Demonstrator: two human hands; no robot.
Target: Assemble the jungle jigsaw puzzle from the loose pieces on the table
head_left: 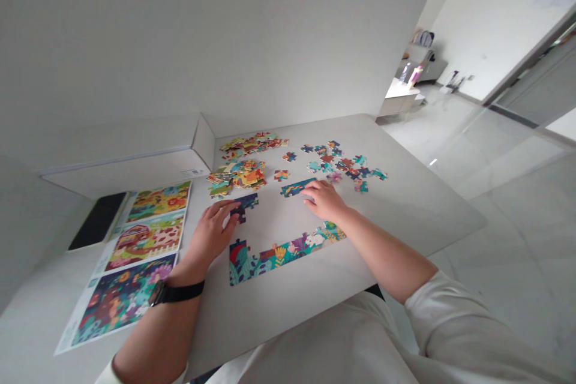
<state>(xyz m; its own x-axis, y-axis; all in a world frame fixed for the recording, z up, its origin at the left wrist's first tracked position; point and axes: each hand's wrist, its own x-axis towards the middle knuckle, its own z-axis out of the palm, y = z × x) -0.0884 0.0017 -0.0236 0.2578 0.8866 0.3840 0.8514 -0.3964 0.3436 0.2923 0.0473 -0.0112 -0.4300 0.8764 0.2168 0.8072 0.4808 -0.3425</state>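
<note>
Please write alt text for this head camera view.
A colourful jigsaw puzzle on a pale tabletop: the left hand on dark blue pieces, the right hand beside a teal strip. Loose pieces lie beyond; printed picture sheets lie left.

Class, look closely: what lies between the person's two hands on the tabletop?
In the head view, a dark blue puzzle section sits at the left hand, a teal puzzle section at the right hand, with bare white tabletop between those sections.
</note>
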